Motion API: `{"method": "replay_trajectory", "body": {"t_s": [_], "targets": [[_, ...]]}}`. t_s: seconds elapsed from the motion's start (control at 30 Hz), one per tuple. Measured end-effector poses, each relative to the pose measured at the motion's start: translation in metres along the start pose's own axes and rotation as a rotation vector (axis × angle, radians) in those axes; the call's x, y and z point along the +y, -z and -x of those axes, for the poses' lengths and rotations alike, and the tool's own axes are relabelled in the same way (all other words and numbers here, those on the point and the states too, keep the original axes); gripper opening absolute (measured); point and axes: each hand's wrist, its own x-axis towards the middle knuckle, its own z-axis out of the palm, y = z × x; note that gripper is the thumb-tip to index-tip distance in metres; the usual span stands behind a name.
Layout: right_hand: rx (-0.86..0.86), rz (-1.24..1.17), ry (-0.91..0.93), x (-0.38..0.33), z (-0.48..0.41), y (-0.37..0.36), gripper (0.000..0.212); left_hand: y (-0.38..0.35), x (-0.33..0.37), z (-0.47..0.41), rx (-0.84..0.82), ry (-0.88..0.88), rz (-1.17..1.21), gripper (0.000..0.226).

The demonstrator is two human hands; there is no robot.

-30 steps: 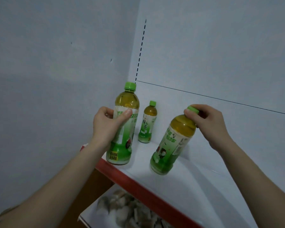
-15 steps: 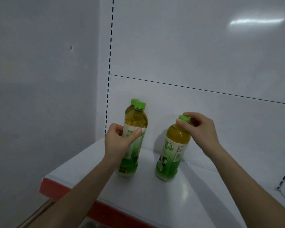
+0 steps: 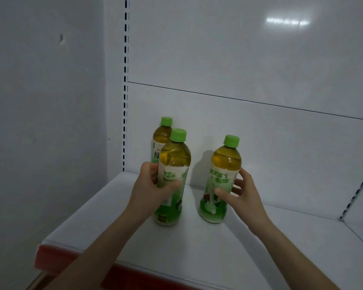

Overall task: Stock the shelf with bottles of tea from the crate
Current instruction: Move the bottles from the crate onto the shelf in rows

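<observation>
Three green-capped tea bottles stand upright on the white shelf (image 3: 197, 243). My left hand (image 3: 149, 189) is wrapped around the label of the front left bottle (image 3: 173, 162), whose base rests on the shelf. Right behind it, near the back panel, stands a third bottle (image 3: 161, 132), partly hidden. My right hand (image 3: 241, 195) has its fingers spread around the right side of the right bottle (image 3: 220, 178), with the thumb touching the label and the other fingers loose. The crate is out of view.
The shelf has a red front edge (image 3: 71, 260). A white back panel (image 3: 260, 143) closes it behind, with a slotted upright (image 3: 125, 91) at the left corner and another slotted upright (image 3: 356, 193) at the right. A grey wall (image 3: 40, 122) stands on the left.
My right hand slid from the cap of the right bottle down to its label and loosened. Both bottles now stand upright deeper on the shelf. The camera moved closer and higher.
</observation>
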Motion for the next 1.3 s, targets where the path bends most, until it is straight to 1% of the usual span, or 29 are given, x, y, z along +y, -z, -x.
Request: {"method": "replay_trajectory", "body": {"t_s": [0.1,0.17,0.27,0.4,0.47,0.6,0.73,0.83,0.97,1.0,1.1,1.3], "targets": [[0.051,0.036,0.009,0.005,-0.001,-0.002,0.073,0.014,-0.015,0.008,-0.177,0.034,-0.201,0.068],[0.035,0.059,0.01,0.007,-0.001,-0.004,0.075,0.016,-0.02,0.013,-0.222,0.055,-0.307,0.079],[-0.012,0.073,-0.013,0.008,-0.001,-0.005,0.082,0.013,-0.019,0.011,-0.227,0.088,-0.306,0.081],[-0.002,0.139,0.019,0.011,0.001,-0.002,0.073,0.006,-0.013,0.001,-0.3,0.148,-0.213,0.072],[-0.002,0.15,0.028,0.011,0.002,0.0,0.07,0.003,-0.014,-0.007,-0.332,0.18,-0.191,0.07],[-0.004,0.16,0.039,0.012,0.002,0.002,0.07,-0.008,-0.016,-0.022,-0.326,0.173,-0.236,0.07],[-0.016,0.186,0.048,0.012,-0.001,0.005,0.07,-0.022,-0.02,-0.022,-0.241,0.084,-0.309,0.072],[-0.017,0.19,0.044,0.014,-0.002,0.01,0.068,-0.031,-0.022,-0.018,-0.204,0.048,-0.298,0.073],[-0.009,0.199,0.046,0.017,-0.005,0.018,0.069,-0.037,-0.028,-0.027,-0.096,0.029,-0.373,0.09],[-0.009,0.201,0.044,0.017,-0.005,0.02,0.069,-0.038,-0.027,-0.029,-0.091,0.029,-0.385,0.086],[-0.018,0.196,0.04,0.017,-0.006,0.023,0.07,-0.043,-0.02,-0.029,-0.113,0.07,-0.35,0.065],[-0.026,0.187,0.038,0.017,-0.004,0.023,0.069,-0.043,-0.022,-0.034,-0.189,0.153,-0.28,0.062]]}}
